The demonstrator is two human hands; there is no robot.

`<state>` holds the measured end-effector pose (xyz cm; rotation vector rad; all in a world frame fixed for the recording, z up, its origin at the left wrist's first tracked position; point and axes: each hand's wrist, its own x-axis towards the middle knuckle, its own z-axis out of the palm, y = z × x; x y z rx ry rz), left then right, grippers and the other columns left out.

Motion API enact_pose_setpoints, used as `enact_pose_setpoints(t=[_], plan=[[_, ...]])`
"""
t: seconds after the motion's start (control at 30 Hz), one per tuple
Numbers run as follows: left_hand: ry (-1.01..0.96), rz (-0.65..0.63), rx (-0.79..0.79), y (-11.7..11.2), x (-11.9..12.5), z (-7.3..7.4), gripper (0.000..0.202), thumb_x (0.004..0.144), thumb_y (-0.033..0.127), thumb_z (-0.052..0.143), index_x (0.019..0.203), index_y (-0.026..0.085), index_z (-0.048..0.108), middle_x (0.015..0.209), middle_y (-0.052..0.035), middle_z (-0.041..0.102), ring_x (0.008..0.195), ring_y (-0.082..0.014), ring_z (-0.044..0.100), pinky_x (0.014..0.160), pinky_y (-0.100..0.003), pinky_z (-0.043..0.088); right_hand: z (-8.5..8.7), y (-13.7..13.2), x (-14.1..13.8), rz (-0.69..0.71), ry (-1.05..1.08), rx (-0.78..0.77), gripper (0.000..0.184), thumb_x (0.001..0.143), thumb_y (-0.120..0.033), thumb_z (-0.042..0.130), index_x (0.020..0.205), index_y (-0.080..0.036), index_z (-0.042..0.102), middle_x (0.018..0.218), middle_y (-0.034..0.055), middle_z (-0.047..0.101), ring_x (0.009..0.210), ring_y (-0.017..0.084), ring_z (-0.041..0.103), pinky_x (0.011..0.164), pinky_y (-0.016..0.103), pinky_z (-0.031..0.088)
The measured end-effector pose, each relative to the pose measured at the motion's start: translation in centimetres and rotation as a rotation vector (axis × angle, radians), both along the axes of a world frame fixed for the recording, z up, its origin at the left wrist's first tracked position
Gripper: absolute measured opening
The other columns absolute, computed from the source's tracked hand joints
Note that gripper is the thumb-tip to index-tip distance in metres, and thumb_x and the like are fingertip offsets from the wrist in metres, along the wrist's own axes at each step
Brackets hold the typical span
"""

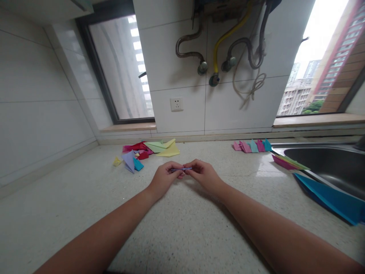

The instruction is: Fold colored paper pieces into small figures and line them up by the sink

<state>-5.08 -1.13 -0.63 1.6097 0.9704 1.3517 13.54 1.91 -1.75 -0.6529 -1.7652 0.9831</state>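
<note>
Between my two hands, just above the countertop, is a small folded piece of purple paper [182, 169], seen nearly edge-on. My left hand [167, 174] pinches its left end between thumb and fingers. At the other end, my right hand [203, 174] has thumb and fingers closed on the same paper. Most of the paper is hidden by the fingertips, so its exact folded shape cannot be made out. Beyond my left hand lies a loose pile of folded papers, among them a lavender piece [129, 161], a yellow piece [170, 149] and a blue piece [138, 164].
A row of small folded paper pieces [253, 146] stands at the back right, beside the steel sink [288, 147]. A magenta and green folded paper [286, 163] and a large blue one [327, 196] lie along the sink's edge. Pipes [216, 49] hang on the tiled wall.
</note>
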Motion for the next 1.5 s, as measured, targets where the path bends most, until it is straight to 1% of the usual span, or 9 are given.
enact_pose_setpoints(t=[0.17, 0.3, 0.43, 0.53, 0.6, 0.73, 0.9, 1.23, 1.5], plan=[[0.132, 0.048, 0.107, 0.0, -0.3, -0.1, 0.024, 0.078, 0.032, 0.074, 0.097, 0.016, 0.071, 0.100, -0.0079, 0.065, 0.066, -0.0132, 0.062, 0.048, -0.023, 0.050, 0.3, 0.1, 0.1, -0.030, -0.005, 0.026, 0.018, 0.080, -0.034, 0.071, 0.090, -0.018, 0.074, 0.098, 0.0094, 0.075, 0.091, 0.021, 0.070, 0.089, 0.039, 0.054], [0.189, 0.095, 0.227, 0.2, -0.5, -0.2, 0.018, 0.079, 0.032, 0.074, 0.091, 0.018, 0.074, 0.100, -0.0077, 0.059, 0.080, -0.0156, 0.060, 0.054, -0.022, 0.051, 0.5, 0.0, 0.3, -0.071, -0.063, 0.095, 0.015, 0.081, -0.034, 0.071, 0.086, -0.021, 0.076, 0.099, 0.0084, 0.076, 0.093, 0.022, 0.070, 0.091, 0.040, 0.053], [0.182, 0.103, 0.226, 0.5, -0.6, -0.4, 0.016, 0.078, 0.031, 0.074, 0.089, 0.019, 0.074, 0.101, -0.0074, 0.056, 0.086, -0.0167, 0.059, 0.061, -0.025, 0.052, 0.7, 0.1, 0.3, -0.090, -0.080, 0.146, 0.011, 0.081, -0.031, 0.071, 0.084, -0.022, 0.077, 0.100, 0.0075, 0.076, 0.094, 0.022, 0.071, 0.092, 0.040, 0.053], [0.190, 0.144, 0.190, 0.7, -0.6, -0.6, 0.023, 0.074, 0.032, 0.077, 0.093, 0.020, 0.072, 0.100, -0.0058, 0.056, 0.083, -0.0154, 0.058, 0.059, -0.023, 0.050, 0.9, 0.0, 0.4, -0.110, -0.076, 0.178, 0.007, 0.081, -0.027, 0.071, 0.081, -0.022, 0.076, 0.099, 0.0071, 0.076, 0.093, 0.021, 0.071, 0.090, 0.039, 0.053], [0.175, 0.164, 0.128, 0.9, -0.7, -0.8, 0.034, 0.072, 0.034, 0.079, 0.101, 0.021, 0.068, 0.086, -0.0006, 0.053, 0.068, -0.0113, 0.054, 0.052, -0.021, 0.046, 1.0, 0.0, 0.5, -0.137, -0.089, 0.198, 0.006, 0.081, -0.024, 0.070, 0.079, -0.022, 0.075, 0.099, 0.0069, 0.076, 0.092, 0.021, 0.070, 0.089, 0.038, 0.053], [0.085, 0.070, -0.024, 0.8, -0.5, -0.9, 0.051, 0.076, 0.040, 0.075, 0.120, 0.024, 0.056, 0.064, 0.0091, 0.043, 0.047, -0.0067, 0.042, 0.043, -0.018, 0.037, 1.1, 0.1, 0.6, -0.187, -0.115, 0.215, 0.005, 0.081, -0.022, 0.069, 0.079, -0.021, 0.074, 0.099, 0.0067, 0.075, 0.092, 0.020, 0.070, 0.088, 0.036, 0.052], [-0.002, -0.122, -0.168, -0.3, 0.2, -0.3, 0.068, 0.077, 0.036, 0.074, 0.138, 0.028, 0.044, 0.076, 0.0017, 0.064, 0.058, -0.0122, 0.061, 0.050, -0.022, 0.047, 1.0, 0.3, 0.5, -0.181, 0.009, 0.070, 0.012, 0.080, -0.031, 0.072, 0.082, -0.019, 0.072, 0.103, 0.0091, 0.074, 0.095, 0.020, 0.070, 0.090, 0.038, 0.053], [-0.085, -0.029, -0.091, 0.0, 0.4, -0.2, 0.028, 0.077, 0.030, 0.075, 0.100, 0.015, 0.072, 0.092, -0.0090, 0.075, 0.076, -0.0178, 0.070, 0.061, -0.027, 0.054, 1.3, -0.3, 0.2, -0.028, 0.019, 0.020, 0.019, 0.080, -0.038, 0.072, 0.084, -0.019, 0.073, 0.101, 0.0092, 0.075, 0.094, 0.020, 0.069, 0.091, 0.039, 0.053], [-0.086, 0.011, -0.097, -0.3, 0.5, 0.2, 0.024, 0.075, 0.032, 0.077, 0.091, 0.014, 0.076, 0.086, -0.0093, 0.076, 0.074, -0.0190, 0.071, 0.068, -0.032, 0.057, 1.0, -0.2, 0.4, -0.024, -0.004, 0.080, 0.015, 0.082, -0.034, 0.070, 0.082, -0.019, 0.072, 0.102, 0.0091, 0.074, 0.097, 0.020, 0.069, 0.093, 0.038, 0.051]])
